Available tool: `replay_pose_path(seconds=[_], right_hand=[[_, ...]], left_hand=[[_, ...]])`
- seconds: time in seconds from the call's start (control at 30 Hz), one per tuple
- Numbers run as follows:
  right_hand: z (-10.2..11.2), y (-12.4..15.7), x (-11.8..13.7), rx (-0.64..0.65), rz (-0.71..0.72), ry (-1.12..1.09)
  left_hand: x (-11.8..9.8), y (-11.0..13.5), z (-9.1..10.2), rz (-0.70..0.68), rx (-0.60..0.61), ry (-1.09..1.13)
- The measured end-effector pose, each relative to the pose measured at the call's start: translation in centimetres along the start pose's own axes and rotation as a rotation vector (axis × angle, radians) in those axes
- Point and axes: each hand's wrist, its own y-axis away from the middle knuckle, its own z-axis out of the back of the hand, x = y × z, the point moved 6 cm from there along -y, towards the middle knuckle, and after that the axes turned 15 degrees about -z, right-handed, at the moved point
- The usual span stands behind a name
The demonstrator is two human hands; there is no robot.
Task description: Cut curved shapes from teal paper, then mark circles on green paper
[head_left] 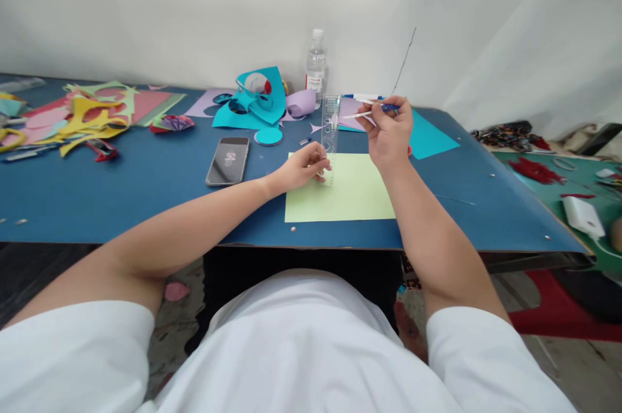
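A clear plastic ruler (331,121) with stencil cut-outs stands over the pale green sheet of paper (362,196). My left hand (305,166) is closed on its lower part, fingertips along the edge. Raised above the sheet's far right side, my right hand (389,131) grips a blue-and-white drawing compass (390,107). The two legs of the compass are spread and point left toward the ruler. Part of the sheet's right side is hidden behind my right forearm.
A phone (228,161) lies left of the sheet. Behind are blue paper cut-outs (265,98), a blue disc (269,135) and a water bottle (316,66). Yellow paper scraps (94,116) spread at far left. A blue sheet (430,134) lies right of my hand.
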Motion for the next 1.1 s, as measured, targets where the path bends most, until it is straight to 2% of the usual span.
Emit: replay_pose_path(seconds=[0.33,0.73,1.1], right_hand=[[-1.3,1.7,1.6,-0.064,-0.039,0.109],[-0.7,1.1,0.8,-0.061,-0.075,0.033],[-1.0,1.5,1.4,-0.061,-0.016,0.095]], left_hand=[[-0.1,0.1,0.0,0.006,0.002,0.008],[0.0,0.0,0.0,0.000,-0.006,0.009],[-0.3,0.0,-0.2,-0.010,-0.006,-0.003]])
